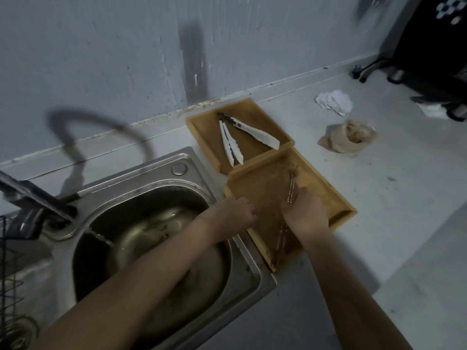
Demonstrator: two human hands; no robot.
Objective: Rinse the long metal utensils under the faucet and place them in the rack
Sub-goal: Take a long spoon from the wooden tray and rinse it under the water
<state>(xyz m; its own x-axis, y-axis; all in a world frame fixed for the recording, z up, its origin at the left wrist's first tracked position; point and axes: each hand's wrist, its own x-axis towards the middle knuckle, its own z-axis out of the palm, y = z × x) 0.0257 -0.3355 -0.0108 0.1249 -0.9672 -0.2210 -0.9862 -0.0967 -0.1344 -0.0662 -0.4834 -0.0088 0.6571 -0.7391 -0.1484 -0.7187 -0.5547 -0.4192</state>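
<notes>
Two wooden trays sit right of the steel sink (242, 258). In the far tray (199, 137) lie two metal tongs with white tips (231, 141). In the near tray (333, 195) lie thin long metal utensils (292, 184). My right hand (304, 210) is closed over the middle of those utensils, whose ends stick out above and below it (279, 242). My left hand (233, 213) hovers at the near tray's left edge with fingers curled; nothing is visibly in it. The faucet (32, 195) stands at the sink's left. A black wire rack (7, 261) shows at the left edge.
A crumpled white cloth (334, 102) and a brown plastic bag (350, 137) lie on the grey counter beyond the trays. A black appliance (429, 46) stands at the far right. The wall runs close behind the sink.
</notes>
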